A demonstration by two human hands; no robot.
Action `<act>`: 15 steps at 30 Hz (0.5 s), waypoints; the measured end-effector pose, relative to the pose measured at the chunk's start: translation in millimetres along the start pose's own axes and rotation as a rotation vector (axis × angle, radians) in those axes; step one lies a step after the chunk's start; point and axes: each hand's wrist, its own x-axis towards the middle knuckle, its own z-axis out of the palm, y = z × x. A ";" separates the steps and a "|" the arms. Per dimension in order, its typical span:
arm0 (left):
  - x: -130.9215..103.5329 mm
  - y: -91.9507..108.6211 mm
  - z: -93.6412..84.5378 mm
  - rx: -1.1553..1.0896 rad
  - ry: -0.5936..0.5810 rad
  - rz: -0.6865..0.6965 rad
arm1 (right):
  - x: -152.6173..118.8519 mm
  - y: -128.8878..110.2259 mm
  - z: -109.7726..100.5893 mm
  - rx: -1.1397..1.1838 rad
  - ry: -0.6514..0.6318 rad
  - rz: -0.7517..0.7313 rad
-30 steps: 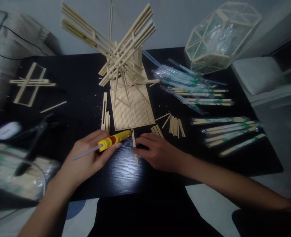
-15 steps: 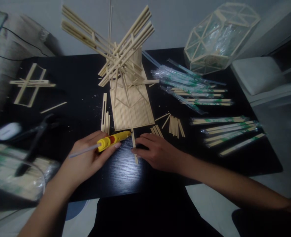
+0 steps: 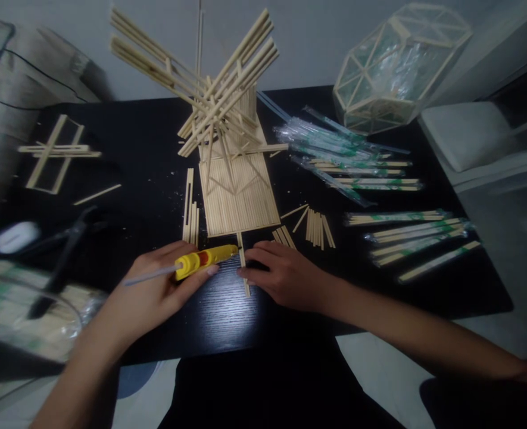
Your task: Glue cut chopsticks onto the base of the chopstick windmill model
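Observation:
My left hand (image 3: 158, 283) is wrapped round a yellow glue gun (image 3: 198, 261), whose dark tip touches or nearly touches a thin wooden strip (image 3: 242, 256). The strip lies lengthwise on the black table, just below the front edge of a model (image 3: 240, 205) built of wooden sticks with crossed blades. My right hand (image 3: 281, 274) pinches the strip from the right with thumb and fingers; the far fingertips are partly hidden. Short sticks lie on both sides, one group (image 3: 190, 208) left of the model and another (image 3: 319, 229) to its right.
Wrapped chopsticks (image 3: 343, 149) are piled at the right, with more packs (image 3: 424, 241) nearer. A wood-framed polyhedron (image 3: 401, 68) stands at the back right. Crossed sticks (image 3: 62, 152), pliers (image 3: 66, 256) and a white case (image 3: 16, 237) are at the left.
The glue gun's tip has moved slightly nearer to me along the strip, with my left hand shifting a little. My right hand has stayed in place on the strip.

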 end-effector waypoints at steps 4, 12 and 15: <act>3.3 -0.4 3.1 0.016 0.056 -0.006 | 0.3 -0.7 0.3 -0.005 0.018 0.007; -3.7 -2.7 -1.0 -0.005 -0.033 -0.051 | 0.2 -1.2 0.1 -0.005 0.002 0.009; -2.2 -4.7 2.5 0.006 0.023 -0.064 | 0.3 -1.1 0.1 0.001 0.001 0.009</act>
